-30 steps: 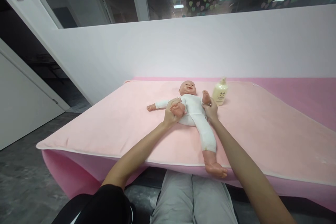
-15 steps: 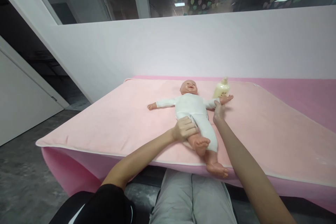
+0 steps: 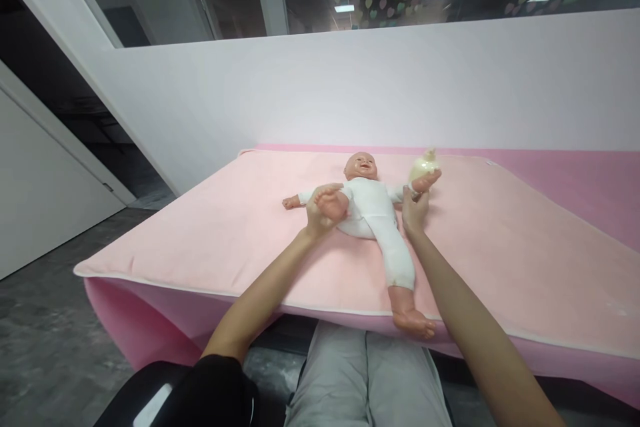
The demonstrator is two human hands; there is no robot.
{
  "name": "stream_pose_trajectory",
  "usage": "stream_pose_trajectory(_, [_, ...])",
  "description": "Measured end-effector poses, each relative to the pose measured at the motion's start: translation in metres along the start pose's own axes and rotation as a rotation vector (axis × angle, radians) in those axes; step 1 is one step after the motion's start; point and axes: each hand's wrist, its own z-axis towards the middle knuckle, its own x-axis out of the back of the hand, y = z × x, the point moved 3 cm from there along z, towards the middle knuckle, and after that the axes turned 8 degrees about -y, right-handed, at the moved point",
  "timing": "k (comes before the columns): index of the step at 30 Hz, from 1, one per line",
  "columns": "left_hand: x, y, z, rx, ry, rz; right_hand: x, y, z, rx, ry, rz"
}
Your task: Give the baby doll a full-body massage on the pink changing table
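A baby doll [image 3: 373,203] in a white bodysuit lies on its back on a pink padded mat [image 3: 225,227], head toward the wall. My left hand [image 3: 320,213] is closed around one of its lower legs, at the left of the picture, and holds it raised and bent so the foot shows sole first. Around the doll's forearm on the right side, my right hand [image 3: 415,212] is closed near the wrist, and the doll's hand sticks out above my fingers. The doll's other leg lies straight, its foot at the mat's front edge.
A pale yellow pump bottle [image 3: 425,163] stands just behind the doll's held arm, partly hidden by it. A white wall [image 3: 350,90] with a window above closes off the back. My legs [image 3: 367,373] are below the mat's front edge.
My left hand has lifted the doll's leg up and to the left, bending it away from the other leg. My right hand has slightly raised the doll's forearm.
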Motion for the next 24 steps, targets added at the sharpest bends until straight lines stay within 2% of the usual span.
stream_pose_trajectory(1, [0.004, -0.005, 0.002, -0.005, 0.033, -0.001, -0.001, -0.003, -0.002, 0.034, -0.026, -0.05])
stream_pose_trajectory(3, [0.005, -0.013, 0.002, -0.003, 0.02, -0.011, -0.005, -0.008, -0.004, 0.141, -0.151, -0.211])
stream_pose_trajectory(6, [-0.01, -0.017, -0.001, -0.024, -0.144, -0.062, -0.015, -0.016, -0.008, 0.392, -0.431, -0.538])
stream_pose_trajectory(8, [-0.022, -0.015, -0.003, -0.065, -0.238, -0.076, -0.019, -0.018, -0.009, 0.482, -0.539, -0.695])
stream_pose_trajectory(10, [-0.031, -0.012, -0.004, -0.091, -0.281, -0.063, -0.02, -0.019, -0.009, 0.49, -0.557, -0.763])
stream_pose_trajectory(12, [-0.033, -0.009, -0.003, -0.097, -0.263, -0.052, -0.02, -0.019, -0.009, 0.474, -0.551, -0.77])
stream_pose_trajectory(17, [-0.023, -0.01, -0.001, -0.05, -0.068, -0.062, -0.016, -0.017, -0.008, 0.404, -0.516, -0.702])
stream_pose_trajectory(21, [-0.012, -0.013, 0.0, -0.016, 0.002, -0.024, -0.015, -0.013, -0.004, 0.334, -0.491, -0.546])
stream_pose_trajectory(24, [-0.005, -0.014, -0.001, -0.058, 0.032, -0.009, -0.012, -0.007, 0.001, 0.207, -0.432, -0.335])
